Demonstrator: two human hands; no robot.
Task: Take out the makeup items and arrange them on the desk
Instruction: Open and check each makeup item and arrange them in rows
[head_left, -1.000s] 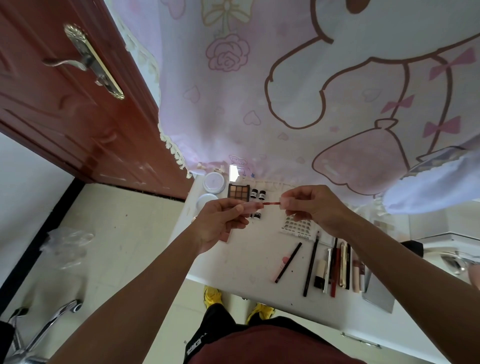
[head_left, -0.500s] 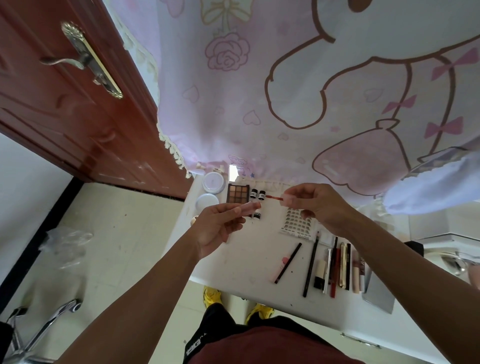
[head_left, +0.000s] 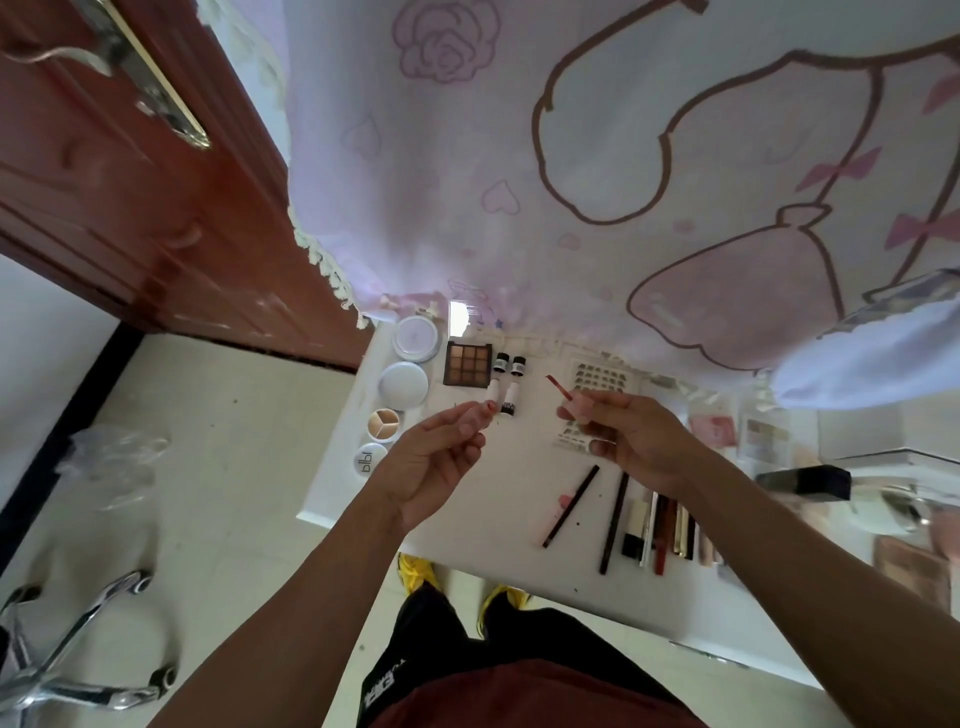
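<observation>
Frankly, the right end of the white desk (head_left: 493, 514) is a blur: the pale packets and the dark box there cannot be named. The right forearm covers the far ends of the row of pens and sticks (head_left: 660, 525) lying side by side near the front edge. A sheet of dark little pieces (head_left: 600, 376) is half under the right hand, so what they are is unclear. A printed pink cloth (head_left: 623, 156) hangs over the desk's back edge.

The right hand (head_left: 641, 444) is curled, thumb and forefinger pinching the pale pink cap of an applicator wand (head_left: 560, 388), whose red tip points up and left, clear of the desk. The left hand (head_left: 434, 462) lies palm up, fingers only loosely bent, thumb and fingertips closed on a small lip gloss tube (head_left: 480, 415); just its pinkish end shows. That end sits in front of two white tubes (head_left: 510, 399) lying below the eyeshadow palette (head_left: 467, 364). Wand and tube are apart. Left of the palette lie two round white compacts (head_left: 402, 385).
</observation>
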